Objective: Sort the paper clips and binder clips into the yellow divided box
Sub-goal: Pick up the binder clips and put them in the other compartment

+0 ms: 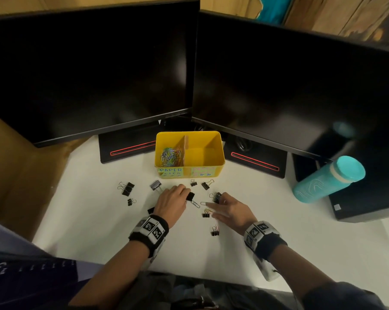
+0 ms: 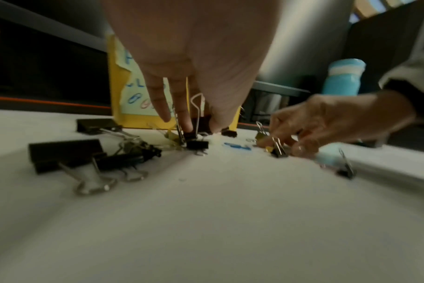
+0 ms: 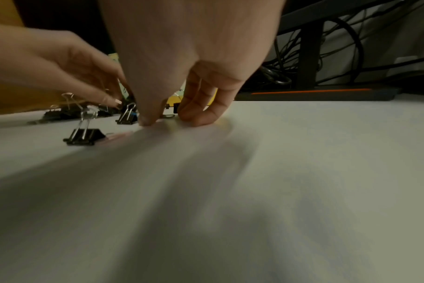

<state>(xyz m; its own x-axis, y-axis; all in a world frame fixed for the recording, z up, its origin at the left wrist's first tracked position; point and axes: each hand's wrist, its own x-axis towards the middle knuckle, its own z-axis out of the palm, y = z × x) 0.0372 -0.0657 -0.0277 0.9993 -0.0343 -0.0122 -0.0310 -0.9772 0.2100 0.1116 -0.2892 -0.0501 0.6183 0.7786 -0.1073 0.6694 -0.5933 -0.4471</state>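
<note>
The yellow divided box [image 1: 213, 163] stands on the white worktop [image 1: 122, 231] between 2 monitor bases, its long axis running left to right. A divider [image 1: 185, 148] splits it into 2 compartments: the left holds a heap of coloured paper clips [image 1: 170, 156], the right shows only its bare yellow floor. A label reading "PAPER" [image 1: 170, 170] sits on the front wall under the left compartment.

Just in front of the box, black binder clips lie scattered on the worktop. The left hand [image 1: 172, 201] pinches a binder clip [image 1: 191, 196] between thumb and fingers, low at the worktop; in the left wrist view its wire handles stand upright. A silver paper clip [image 1: 196, 205] lies beside it, long axis slanting toward the near right. The right hand [image 1: 230, 209] rests with fingertips down on the worktop, fingers bent, next to another binder clip [image 1: 216, 196]; whether it grips anything I cannot tell. A larger binder clip [image 1: 128, 188] lies well to the left, handles pointing left.

2 dark monitors [image 1: 88, 70] fill the back. A teal bottle [image 1: 328, 179] stands at the right, and cables show behind the right monitor stand in the right wrist view.
</note>
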